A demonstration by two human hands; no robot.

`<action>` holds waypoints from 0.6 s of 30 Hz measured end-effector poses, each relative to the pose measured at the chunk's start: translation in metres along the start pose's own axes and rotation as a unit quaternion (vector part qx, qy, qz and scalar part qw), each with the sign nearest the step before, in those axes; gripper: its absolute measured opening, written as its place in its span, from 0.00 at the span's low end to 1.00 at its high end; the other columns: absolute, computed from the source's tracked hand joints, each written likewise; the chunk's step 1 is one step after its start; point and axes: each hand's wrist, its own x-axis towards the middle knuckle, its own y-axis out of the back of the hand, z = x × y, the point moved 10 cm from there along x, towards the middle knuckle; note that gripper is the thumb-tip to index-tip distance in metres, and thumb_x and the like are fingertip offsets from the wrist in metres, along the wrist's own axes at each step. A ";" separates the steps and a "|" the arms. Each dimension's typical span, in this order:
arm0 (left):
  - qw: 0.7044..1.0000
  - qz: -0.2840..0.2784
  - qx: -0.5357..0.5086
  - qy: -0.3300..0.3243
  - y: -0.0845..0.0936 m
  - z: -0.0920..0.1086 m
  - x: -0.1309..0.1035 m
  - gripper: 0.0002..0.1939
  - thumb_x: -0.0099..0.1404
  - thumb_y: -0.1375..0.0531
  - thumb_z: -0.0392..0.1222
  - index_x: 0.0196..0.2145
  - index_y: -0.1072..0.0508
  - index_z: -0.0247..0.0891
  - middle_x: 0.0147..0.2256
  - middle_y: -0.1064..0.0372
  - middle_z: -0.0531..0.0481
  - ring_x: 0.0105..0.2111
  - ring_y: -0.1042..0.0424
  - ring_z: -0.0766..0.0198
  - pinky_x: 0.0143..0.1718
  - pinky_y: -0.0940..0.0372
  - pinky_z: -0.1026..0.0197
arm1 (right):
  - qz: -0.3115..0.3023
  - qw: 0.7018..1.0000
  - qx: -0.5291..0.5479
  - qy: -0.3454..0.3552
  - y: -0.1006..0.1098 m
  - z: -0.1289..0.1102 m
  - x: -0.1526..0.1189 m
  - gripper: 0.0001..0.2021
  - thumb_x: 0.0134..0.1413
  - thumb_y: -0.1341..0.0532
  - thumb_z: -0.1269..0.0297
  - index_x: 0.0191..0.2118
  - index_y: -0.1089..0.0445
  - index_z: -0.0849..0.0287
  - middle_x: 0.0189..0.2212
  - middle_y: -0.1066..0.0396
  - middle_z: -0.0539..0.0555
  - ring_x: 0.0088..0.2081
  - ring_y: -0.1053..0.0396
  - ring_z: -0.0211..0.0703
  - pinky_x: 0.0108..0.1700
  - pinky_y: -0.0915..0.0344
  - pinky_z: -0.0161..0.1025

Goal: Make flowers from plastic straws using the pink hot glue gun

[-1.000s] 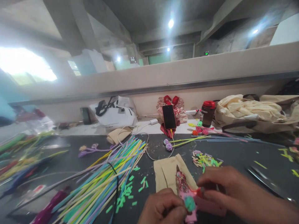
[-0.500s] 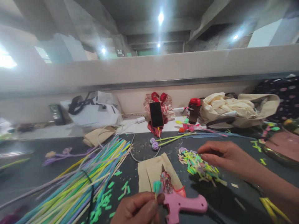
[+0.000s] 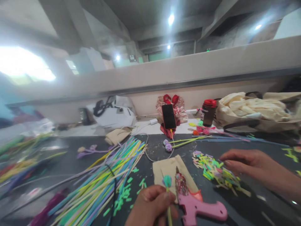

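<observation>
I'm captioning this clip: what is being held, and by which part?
The left hand pinches a green-tipped flower by its yellowish stem, just below the head.

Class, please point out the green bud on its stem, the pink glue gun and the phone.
Green bud (image 3: 167, 181): head view, middle of the bud.
Pink glue gun (image 3: 210, 211): head view, on its handle.
Phone (image 3: 168, 116): head view, middle of the screen.

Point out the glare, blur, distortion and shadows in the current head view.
Head view: the window glares white, and the ceiling lights flare; the clutter at far left is smeared; the grey ledge slants and bows; shadow darkens the table below the right hand.
</observation>
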 end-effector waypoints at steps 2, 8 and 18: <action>0.999 0.005 -0.033 -0.022 -0.001 0.009 -0.001 0.18 0.40 0.32 0.50 0.19 0.30 0.32 0.13 0.33 0.51 0.12 0.41 0.75 0.13 0.54 0.72 | -0.023 0.999 -0.026 0.003 -0.009 0.000 0.000 0.12 0.52 0.46 0.55 0.33 0.27 0.52 0.27 0.28 0.48 0.28 0.33 0.42 0.30 0.38 0.32; 0.999 -0.001 0.049 -0.016 -0.005 0.019 -0.004 0.13 0.41 0.35 0.41 0.25 0.28 0.30 0.17 0.32 0.52 0.12 0.37 0.72 0.09 0.49 0.72 | -0.051 0.998 -0.035 0.034 -0.027 0.006 0.004 0.14 0.54 0.48 0.55 0.31 0.27 0.53 0.28 0.27 0.51 0.31 0.31 0.48 0.31 0.37 0.35; 0.994 0.016 -0.025 -0.103 0.015 0.040 0.002 0.13 0.46 0.35 0.43 0.19 0.35 0.33 0.17 0.30 0.52 0.09 0.42 0.77 0.07 0.54 0.74 | -0.057 0.996 0.022 0.057 -0.051 0.014 0.006 0.13 0.52 0.48 0.54 0.25 0.29 0.48 0.21 0.31 0.51 0.25 0.32 0.49 0.26 0.37 0.38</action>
